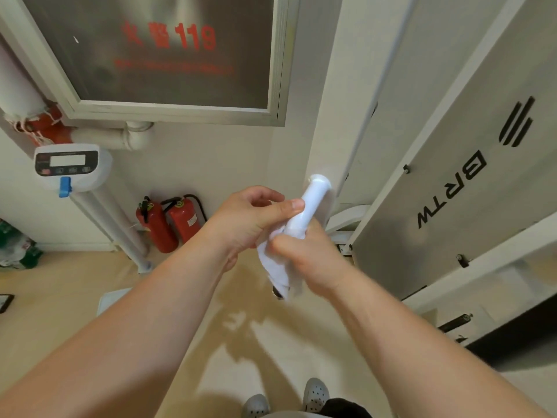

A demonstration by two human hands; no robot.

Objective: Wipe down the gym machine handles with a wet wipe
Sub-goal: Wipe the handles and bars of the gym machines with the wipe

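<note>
We see the left hand [250, 220] pinching the white handle [313, 199], thumb pressed on it. The right hand [310, 260] grips the wipe [275, 267] wrapped round the handle's near end.

The middle of the handle [312, 200] lay hidden under the wet wipe [275, 267] and the right hand [313, 262], which gripped the wipe with its fingers out of sight behind. What the left hand [247, 220] closed on inside its curled fingers could not be told. The hanging end of the wipe was smeared by blur. On the cabinet door [90, 55] the small red line under "119" was unreadable. The labels on the fire extinguishers [168, 224] were too small to read. The shoes [315, 395] were cut by the lower edge, and the machine cover [452, 191] by the right one.
</note>
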